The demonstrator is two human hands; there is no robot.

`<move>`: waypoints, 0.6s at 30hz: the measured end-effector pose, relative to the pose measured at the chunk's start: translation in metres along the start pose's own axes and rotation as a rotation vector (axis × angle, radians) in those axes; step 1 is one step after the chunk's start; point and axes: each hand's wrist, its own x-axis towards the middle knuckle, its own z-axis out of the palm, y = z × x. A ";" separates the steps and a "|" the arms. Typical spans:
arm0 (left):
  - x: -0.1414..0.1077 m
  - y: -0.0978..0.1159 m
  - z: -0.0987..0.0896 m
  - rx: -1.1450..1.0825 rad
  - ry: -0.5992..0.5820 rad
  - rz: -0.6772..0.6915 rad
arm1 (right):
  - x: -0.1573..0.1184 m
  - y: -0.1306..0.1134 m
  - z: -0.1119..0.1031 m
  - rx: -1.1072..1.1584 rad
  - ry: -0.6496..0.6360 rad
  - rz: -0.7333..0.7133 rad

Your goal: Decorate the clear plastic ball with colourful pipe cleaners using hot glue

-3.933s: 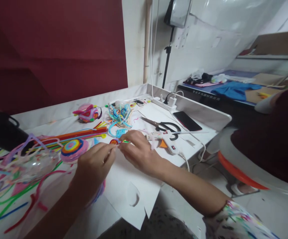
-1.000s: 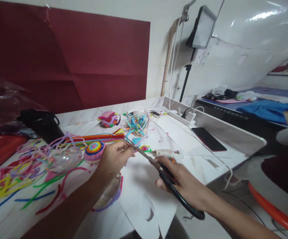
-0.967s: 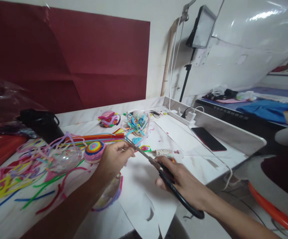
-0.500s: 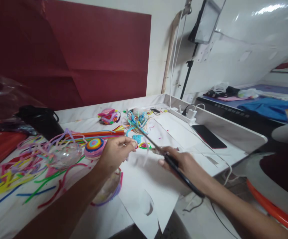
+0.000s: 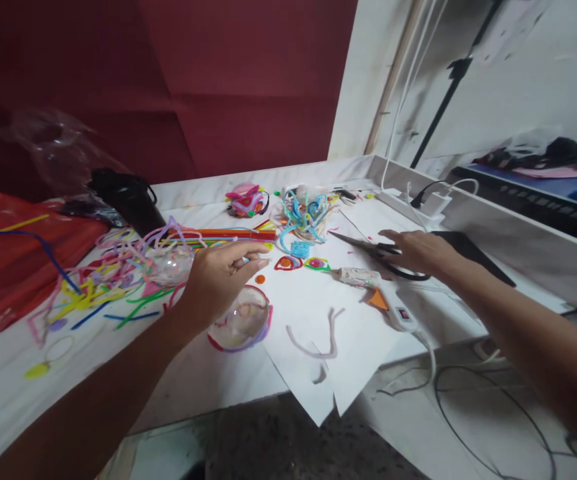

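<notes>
My left hand point(image 5: 223, 277) hovers above a clear bowl-like shell point(image 5: 243, 317) edged in red and purple. Its fingers and thumb stretch forward, slightly apart, with nothing visible between them. My right hand point(image 5: 416, 252) reaches over the black-handled scissors point(image 5: 358, 244), which lie on white paper; its fingers are extended at the handles, not wrapped round them. A white hot glue gun point(image 5: 368, 280) lies just below the scissors. Bent greyish-purple pipe cleaners point(image 5: 332, 340) rest on the paper. Two eye-shaped pieces, one red-rimmed point(image 5: 288, 263) and one green-rimmed point(image 5: 317, 264), lie between my hands.
Loose coloured pipe cleaners point(image 5: 88, 297) spread over the left side, near a clear dome point(image 5: 171, 263). Behind are a blue tangle point(image 5: 308, 210), a pink decorated piece point(image 5: 247, 201) and a black cup-like object point(image 5: 126, 197). A power strip point(image 5: 413, 208) and a black phone point(image 5: 473, 253) lie right.
My right hand has brought the scissors down onto the paper, and its grip has loosened. The greyish-purple strip from between my hands now lies on the paper. The view has shifted left and down.
</notes>
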 end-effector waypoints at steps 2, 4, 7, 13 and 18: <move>-0.004 0.003 0.001 0.031 0.010 0.001 | -0.003 -0.023 0.008 0.005 0.003 -0.014; -0.007 0.007 0.005 0.069 -0.007 0.039 | -0.013 -0.058 0.024 0.074 -0.071 -0.058; -0.012 0.014 0.011 0.128 -0.061 0.122 | -0.032 -0.113 0.056 0.403 -0.264 -0.095; -0.021 0.023 0.007 0.196 -0.116 0.144 | -0.040 -0.153 0.094 0.804 -0.349 -0.026; -0.028 0.017 0.000 0.196 -0.170 0.158 | -0.031 -0.147 0.100 0.910 -0.494 0.064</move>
